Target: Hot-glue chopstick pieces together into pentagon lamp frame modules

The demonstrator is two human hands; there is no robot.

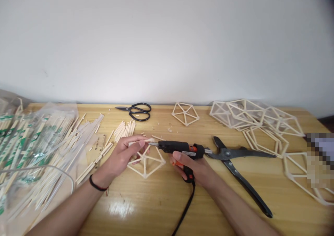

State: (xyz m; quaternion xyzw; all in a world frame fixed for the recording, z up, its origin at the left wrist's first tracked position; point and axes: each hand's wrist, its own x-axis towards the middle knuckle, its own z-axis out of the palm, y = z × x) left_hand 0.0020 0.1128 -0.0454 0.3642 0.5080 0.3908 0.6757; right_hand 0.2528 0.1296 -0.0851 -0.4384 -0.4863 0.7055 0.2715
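My right hand [191, 164] is wrapped around a black and orange hot glue gun [173, 146], a clear glue stick poking from its back end. Its nozzle points left and meets the stick joint at the fingertips of my left hand [127, 154]. Those fingers pinch the upper edge of a wooden stick frame [145, 157], a spoked polygon with glue at its joints. Part of that edge is hidden by my fingers. Just behind my left hand lies a pile of short cut sticks [125, 130].
Black scissors [141, 111] and a finished spoked frame [185, 114] lie near the wall. Large black shears [235, 168] rest right of the glue gun. Several stick frames [250, 114] are stacked at right. Bagged chopsticks [33, 135] fill the left. A power cord [185, 211] trails forward.
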